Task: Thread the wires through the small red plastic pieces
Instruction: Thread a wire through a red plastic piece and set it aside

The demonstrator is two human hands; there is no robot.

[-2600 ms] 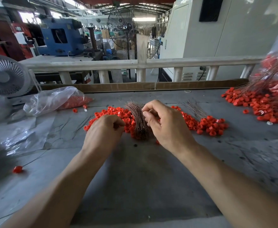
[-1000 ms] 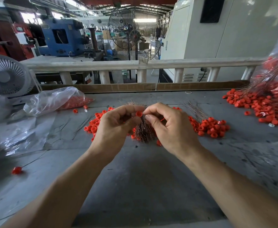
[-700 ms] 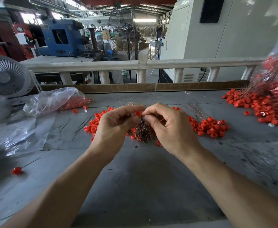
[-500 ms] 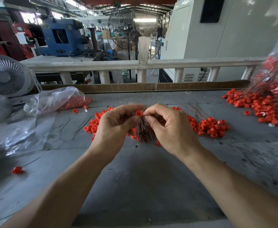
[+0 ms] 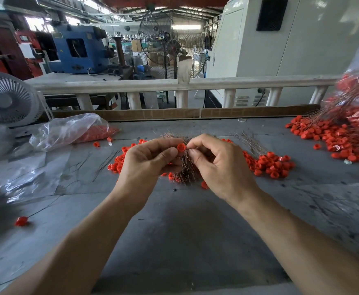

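Pinching a red plastic piece [image 5: 181, 147] above the wire bundle [image 5: 186, 167], the left hand [image 5: 146, 160] is holding steady as before while the right hand [image 5: 219, 165], fingertips pinched as if on a wire too thin to see, is still working at threading.

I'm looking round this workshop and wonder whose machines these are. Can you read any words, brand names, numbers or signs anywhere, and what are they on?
No text can be read anywhere in this view.
Blue machine: it carries small plates, too blurred to read.
Red cabinet: a pale sheet hangs on it, and nothing on it is legible.
White machine housing: no lettering shows.
Red plastic pieces and clear bags: no print shows.
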